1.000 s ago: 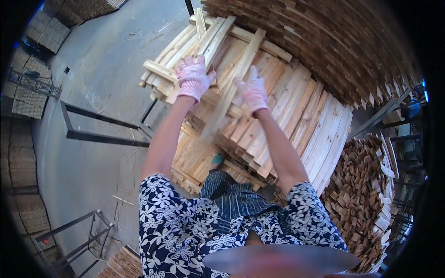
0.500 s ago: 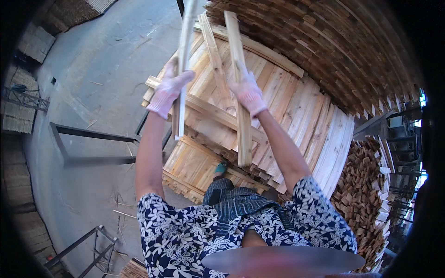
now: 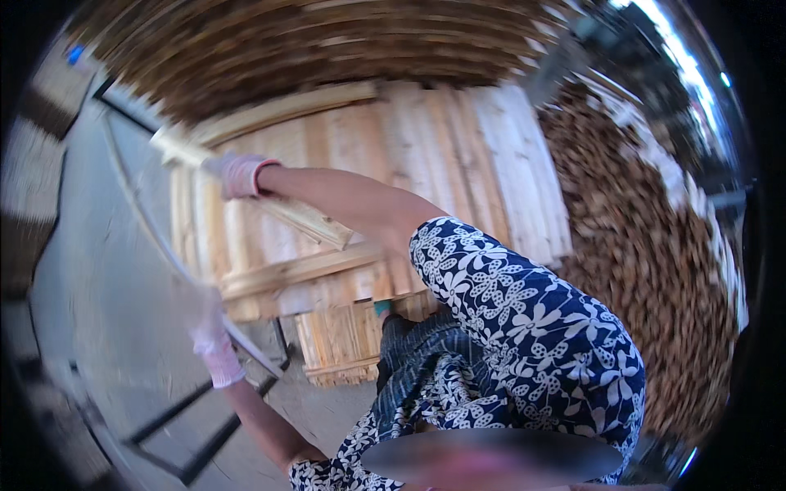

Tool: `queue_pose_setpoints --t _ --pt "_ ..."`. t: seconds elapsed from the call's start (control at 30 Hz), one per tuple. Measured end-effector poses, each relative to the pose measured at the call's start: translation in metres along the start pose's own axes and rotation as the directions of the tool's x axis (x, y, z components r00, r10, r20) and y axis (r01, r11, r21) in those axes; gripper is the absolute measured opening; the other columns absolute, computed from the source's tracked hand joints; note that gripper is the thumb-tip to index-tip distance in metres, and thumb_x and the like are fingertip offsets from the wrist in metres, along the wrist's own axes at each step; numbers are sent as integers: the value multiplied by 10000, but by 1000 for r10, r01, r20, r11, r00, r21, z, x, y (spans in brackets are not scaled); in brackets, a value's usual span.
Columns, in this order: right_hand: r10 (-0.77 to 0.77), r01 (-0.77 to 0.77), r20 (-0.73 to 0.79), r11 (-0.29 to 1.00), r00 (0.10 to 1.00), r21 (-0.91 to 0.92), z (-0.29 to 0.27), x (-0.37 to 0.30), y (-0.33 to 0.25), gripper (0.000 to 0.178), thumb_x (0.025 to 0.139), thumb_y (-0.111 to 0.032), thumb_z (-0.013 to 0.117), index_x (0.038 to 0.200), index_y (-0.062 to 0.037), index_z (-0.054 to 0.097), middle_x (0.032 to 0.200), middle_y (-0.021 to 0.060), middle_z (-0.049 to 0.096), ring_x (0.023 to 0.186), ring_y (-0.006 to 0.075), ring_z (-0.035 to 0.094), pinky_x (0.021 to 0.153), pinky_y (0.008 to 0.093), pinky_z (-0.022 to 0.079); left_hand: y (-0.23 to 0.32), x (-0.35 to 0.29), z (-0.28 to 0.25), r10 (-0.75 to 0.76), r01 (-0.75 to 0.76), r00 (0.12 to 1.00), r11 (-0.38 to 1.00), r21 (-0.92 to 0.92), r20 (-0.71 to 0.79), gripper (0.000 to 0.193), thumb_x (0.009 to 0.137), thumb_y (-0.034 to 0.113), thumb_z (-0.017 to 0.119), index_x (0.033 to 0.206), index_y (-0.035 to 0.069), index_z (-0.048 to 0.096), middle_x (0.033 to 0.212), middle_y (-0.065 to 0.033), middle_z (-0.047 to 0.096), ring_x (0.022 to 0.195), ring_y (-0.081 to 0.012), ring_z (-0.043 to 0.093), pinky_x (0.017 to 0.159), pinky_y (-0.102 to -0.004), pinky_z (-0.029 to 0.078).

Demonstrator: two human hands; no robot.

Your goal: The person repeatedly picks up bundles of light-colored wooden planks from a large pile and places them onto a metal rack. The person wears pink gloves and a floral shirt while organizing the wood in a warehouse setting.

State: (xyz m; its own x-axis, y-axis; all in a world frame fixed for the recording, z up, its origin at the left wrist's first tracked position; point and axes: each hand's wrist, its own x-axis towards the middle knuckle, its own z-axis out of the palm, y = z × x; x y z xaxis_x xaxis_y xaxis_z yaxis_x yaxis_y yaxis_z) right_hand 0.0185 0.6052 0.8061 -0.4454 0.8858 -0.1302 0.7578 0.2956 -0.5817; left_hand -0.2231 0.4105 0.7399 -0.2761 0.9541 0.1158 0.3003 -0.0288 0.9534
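My left hand (image 3: 211, 331), in a pale pink work glove and smeared by motion, reaches out over the floor at the left. Its fingers are closed round a long thin wooden strip (image 3: 255, 350), which slants past the edge of the board stack. Over the stack's left part, my right hand (image 3: 239, 174), gloved alike, grips a wooden board (image 3: 307, 221). That board's far end is blurred beyond the glove, so whether it is one piece or more I cannot tell. Below both lies the stack of boards (image 3: 426, 155), laid side by side, with a crosswise batten (image 3: 299, 270) near its front edge.
A tall wall of stacked timber (image 3: 327, 41) rises behind the boards. Another batten (image 3: 286, 110) lies along the back. To the right is a big pile of wood ends (image 3: 630, 245). A lower board stack (image 3: 332, 340) and a dark metal frame (image 3: 184, 421) stand near my legs.
My view has turned, so the board stack sits farther left. My left hand has swung out leftward and nearer with its strip; my right hand has reached across leftward with its board.
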Motion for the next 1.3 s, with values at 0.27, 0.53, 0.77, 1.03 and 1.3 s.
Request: queue_pose_setpoints --t 0.27,0.53,0.77,1.03,1.3 --pt "3 59 132 884 991 -463 -128 -283 172 674 888 -277 655 1508 -392 417 1235 185 554 988 400 659 800 494 566 67 -12 115 83 -123 987 942 313 136 802 900 228 754 1566 65 338 1387 -189 508 1314 -330 489 1091 -414 412" --pt "267 -278 -92 835 959 -474 -134 -412 279 695 915 -229 589 1539 -439 368 1241 169 575 1145 391 587 946 519 510 90 -19 188 -83 -189 960 508 840 266 848 871 174 681 1602 100 258 1423 -256 526 1271 -437 549 1054 -447 453" --pt "248 -219 -27 794 968 -567 -155 -386 289 691 925 -204 616 1533 -433 379 1271 163 565 1144 366 597 985 497 489 89 -18 202 -163 -67 965 607 792 206 805 865 127 605 1587 51 257 1565 -236 422 1405 -385 465 1141 -433 378" --pt "199 -301 -307 893 931 -335 -232 -416 315 555 946 -402 626 1480 -330 490 1271 185 602 1091 382 634 903 504 542 143 -67 318 324 -589 807 484 647 493 572 896 217 674 1408 36 493 1339 -177 595 1183 -325 588 996 -455 491" --pt "689 -980 -718 192 99 49 -428 -609 497 409 831 -415 631 1007 -73 768 1052 210 731 970 314 718 791 480 557 215 -207 529 522 -871 -82 375 -315 849 295 822 216 718 1081 91 653 968 -144 665 898 -351 650 790 -468 526"
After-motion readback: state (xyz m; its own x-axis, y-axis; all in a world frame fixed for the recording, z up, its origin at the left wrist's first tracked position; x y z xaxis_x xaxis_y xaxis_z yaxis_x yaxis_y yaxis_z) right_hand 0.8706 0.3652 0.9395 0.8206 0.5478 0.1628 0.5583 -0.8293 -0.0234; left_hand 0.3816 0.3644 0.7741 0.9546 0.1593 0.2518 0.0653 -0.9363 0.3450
